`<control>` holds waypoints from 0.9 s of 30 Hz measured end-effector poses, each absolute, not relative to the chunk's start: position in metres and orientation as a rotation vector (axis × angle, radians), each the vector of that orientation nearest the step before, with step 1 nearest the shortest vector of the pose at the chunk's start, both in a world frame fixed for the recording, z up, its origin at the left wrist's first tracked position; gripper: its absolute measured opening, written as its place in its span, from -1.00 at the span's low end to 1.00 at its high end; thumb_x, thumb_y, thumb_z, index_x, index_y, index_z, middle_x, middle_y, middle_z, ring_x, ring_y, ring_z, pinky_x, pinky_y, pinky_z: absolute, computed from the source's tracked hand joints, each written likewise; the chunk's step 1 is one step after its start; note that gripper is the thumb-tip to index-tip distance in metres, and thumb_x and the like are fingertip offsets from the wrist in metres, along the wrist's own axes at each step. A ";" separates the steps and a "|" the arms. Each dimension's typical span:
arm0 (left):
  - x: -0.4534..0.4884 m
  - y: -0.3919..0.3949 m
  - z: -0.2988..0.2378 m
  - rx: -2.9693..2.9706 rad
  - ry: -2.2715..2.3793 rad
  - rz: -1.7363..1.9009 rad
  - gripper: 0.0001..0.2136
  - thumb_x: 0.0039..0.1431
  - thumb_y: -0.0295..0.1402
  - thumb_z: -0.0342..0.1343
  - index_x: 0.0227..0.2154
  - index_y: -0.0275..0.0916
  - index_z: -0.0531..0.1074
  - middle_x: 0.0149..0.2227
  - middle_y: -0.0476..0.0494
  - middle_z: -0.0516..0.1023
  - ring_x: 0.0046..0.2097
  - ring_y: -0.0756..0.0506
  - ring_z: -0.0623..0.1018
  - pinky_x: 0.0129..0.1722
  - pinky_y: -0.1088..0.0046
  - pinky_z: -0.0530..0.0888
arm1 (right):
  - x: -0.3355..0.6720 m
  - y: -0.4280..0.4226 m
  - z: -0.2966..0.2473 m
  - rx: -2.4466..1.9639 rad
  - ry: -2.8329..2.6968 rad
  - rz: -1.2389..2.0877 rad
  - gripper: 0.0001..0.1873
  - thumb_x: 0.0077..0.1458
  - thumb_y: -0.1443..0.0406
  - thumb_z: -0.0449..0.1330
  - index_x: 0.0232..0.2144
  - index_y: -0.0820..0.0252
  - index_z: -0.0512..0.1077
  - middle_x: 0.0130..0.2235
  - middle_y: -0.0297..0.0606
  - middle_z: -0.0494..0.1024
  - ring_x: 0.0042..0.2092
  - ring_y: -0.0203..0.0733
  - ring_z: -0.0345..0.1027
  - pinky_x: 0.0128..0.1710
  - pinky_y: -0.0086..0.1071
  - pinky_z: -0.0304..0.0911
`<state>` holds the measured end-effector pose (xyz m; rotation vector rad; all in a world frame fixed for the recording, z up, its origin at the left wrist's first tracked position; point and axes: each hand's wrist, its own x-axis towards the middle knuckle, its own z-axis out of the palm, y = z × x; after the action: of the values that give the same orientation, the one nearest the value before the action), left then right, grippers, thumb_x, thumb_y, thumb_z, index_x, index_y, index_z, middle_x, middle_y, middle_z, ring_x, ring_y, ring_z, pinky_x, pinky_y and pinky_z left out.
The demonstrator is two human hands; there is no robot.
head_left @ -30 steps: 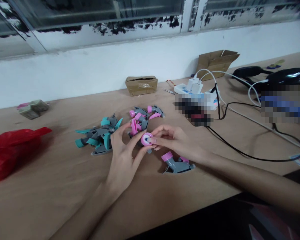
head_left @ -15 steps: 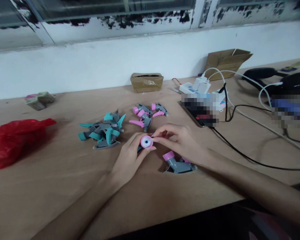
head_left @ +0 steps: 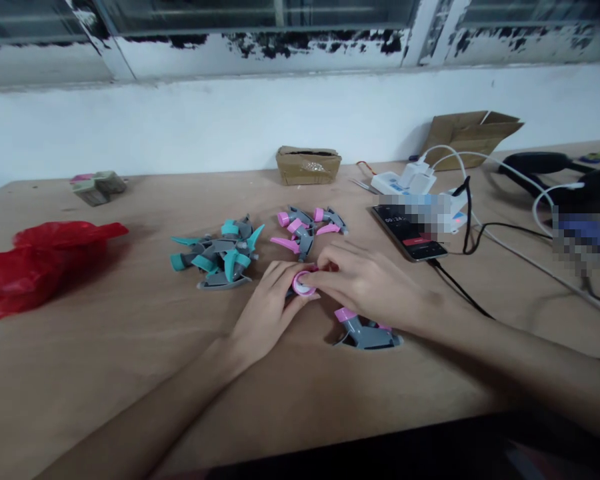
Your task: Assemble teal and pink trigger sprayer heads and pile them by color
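Note:
My left hand (head_left: 264, 308) is closed round a trigger sprayer head, with its pink collar (head_left: 304, 283) facing up toward me and a white disc inside. The rest of that sprayer is mostly hidden by my fingers. My right hand (head_left: 363, 283) is closed at the collar, a fingertip pressing over the white inside and other fingers curled at its far edge. Just below my right hand lies a grey and pink sprayer head (head_left: 363, 333), with more pink partly hidden behind it. Beyond my hands rest three pink and grey sprayer heads (head_left: 303, 240).
Several teal and grey sprayer heads (head_left: 217, 253) are piled to the left. A red plastic bag (head_left: 55, 260) lies further left. On the right are a phone (head_left: 410, 233) with a black cable and a white power strip (head_left: 387, 183). Cardboard boxes (head_left: 307, 168) stand by the wall.
My right fingers have moved from the collar's edge onto its opening, covering part of the white disc. The whole view has shifted slightly, and my left hand keeps its hold.

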<state>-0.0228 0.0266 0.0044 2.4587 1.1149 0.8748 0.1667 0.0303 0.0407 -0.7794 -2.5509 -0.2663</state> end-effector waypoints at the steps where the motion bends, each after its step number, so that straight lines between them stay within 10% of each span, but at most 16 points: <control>1: -0.023 0.027 0.005 2.464 1.113 0.871 -0.76 0.22 -0.34 0.01 -0.07 -0.23 0.27 -0.07 -0.17 0.41 -0.01 -0.15 0.37 -0.02 0.22 0.36 | 0.166 0.031 0.041 -0.775 -2.563 -0.272 -0.77 0.19 0.39 0.02 -0.27 0.17 0.48 -0.37 -0.24 0.37 -0.30 -0.22 0.20 -0.29 -0.36 0.18; 17: -0.025 0.031 0.002 2.498 1.213 0.850 -0.91 0.23 -0.40 -0.02 -0.23 -0.27 0.29 -0.13 -0.18 0.41 -0.05 -0.17 0.35 -0.06 0.21 0.33 | 0.149 0.034 0.047 -0.844 -2.687 -0.378 -0.77 0.16 0.45 -0.03 -0.26 0.32 0.42 -0.28 -0.12 0.40 -0.20 -0.09 0.21 -0.18 -0.21 0.18; 27: -0.024 0.027 0.005 2.386 1.200 0.971 -0.78 0.16 -0.30 0.10 -0.14 -0.19 0.34 -0.14 -0.10 0.42 -0.08 -0.11 0.42 -0.07 0.29 0.38 | 0.166 0.034 0.029 -1.009 -2.057 0.452 -0.88 0.13 0.22 0.11 -0.34 0.15 0.37 -0.34 -0.32 0.48 -0.27 -0.24 0.36 -0.21 -0.32 0.25</control>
<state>-0.0238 0.0274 0.0054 2.3862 1.2002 0.9713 0.1661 0.0340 0.0286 -1.0092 -2.0571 0.4515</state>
